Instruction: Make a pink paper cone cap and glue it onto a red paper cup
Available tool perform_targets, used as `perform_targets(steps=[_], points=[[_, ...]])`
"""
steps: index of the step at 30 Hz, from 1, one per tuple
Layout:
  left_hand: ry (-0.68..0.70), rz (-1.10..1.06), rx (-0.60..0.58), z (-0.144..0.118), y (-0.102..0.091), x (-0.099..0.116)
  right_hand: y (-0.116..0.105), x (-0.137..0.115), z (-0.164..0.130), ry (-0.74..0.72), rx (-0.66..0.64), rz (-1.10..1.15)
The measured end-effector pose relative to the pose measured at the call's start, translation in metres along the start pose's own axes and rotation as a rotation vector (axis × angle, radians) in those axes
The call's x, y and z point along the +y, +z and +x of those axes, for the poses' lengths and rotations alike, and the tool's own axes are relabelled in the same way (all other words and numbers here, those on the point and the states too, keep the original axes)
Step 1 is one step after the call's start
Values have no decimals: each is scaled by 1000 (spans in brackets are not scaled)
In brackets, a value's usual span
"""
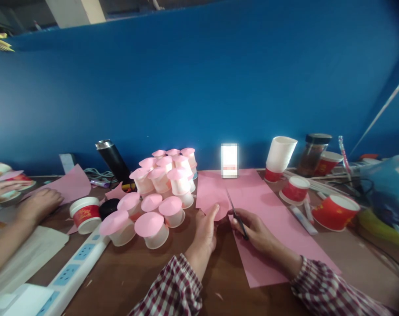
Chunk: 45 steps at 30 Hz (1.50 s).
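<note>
My left hand [206, 230] pinches the rounded edge of a pink paper piece [210, 195] that lies at the near end of a large pink paper sheet [271, 219] on the brown table. My right hand [255, 230] holds dark scissors [236, 215], their blades pointing up into the pink paper just right of my left thumb. Both my sleeves are plaid. To the left of my hands stands a cluster of several upturned white cups with pink paper caps [159, 193].
Another person's hands [37, 204] rest on the table at far left. A white power strip [77, 263], a red-and-white cup [85, 214], a black flask [115, 162], red paper cups [334, 211], stacked white cups [280, 153], a jar [313, 153] and glue sticks [303, 219] lie around.
</note>
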<state>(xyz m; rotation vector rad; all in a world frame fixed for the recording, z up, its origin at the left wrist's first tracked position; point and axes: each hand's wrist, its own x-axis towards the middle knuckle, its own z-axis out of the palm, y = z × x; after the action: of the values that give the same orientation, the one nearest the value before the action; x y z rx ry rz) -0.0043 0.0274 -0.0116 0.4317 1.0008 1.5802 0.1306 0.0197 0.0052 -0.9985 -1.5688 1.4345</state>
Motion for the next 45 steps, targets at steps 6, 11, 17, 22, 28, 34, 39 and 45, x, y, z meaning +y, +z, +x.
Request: perform_targets(steps=[6, 11, 17, 22, 28, 34, 39, 45], points=[[5, 17, 23, 1, -1, -1, 0, 2, 0, -2, 6, 2], [2, 13, -3, 0, -1, 0, 0, 2, -1, -16, 2, 12], [35, 15, -5, 2, -2, -1, 0, 1, -1, 5, 13, 36], [19, 21, -58, 3, -2, -2, -2, -1, 0, 39, 26, 59], [32, 7, -61, 1, -1, 1, -2, -4, -1, -9, -3, 23], [58, -6, -70, 1, -1, 1, 0, -1, 0, -23, -40, 27], [10, -37, -36, 0, 1, 3, 2, -4, 0, -3, -16, -33], [-41, -37, -16, 2, -3, 0, 0, -3, -1, -59, -28, -98]])
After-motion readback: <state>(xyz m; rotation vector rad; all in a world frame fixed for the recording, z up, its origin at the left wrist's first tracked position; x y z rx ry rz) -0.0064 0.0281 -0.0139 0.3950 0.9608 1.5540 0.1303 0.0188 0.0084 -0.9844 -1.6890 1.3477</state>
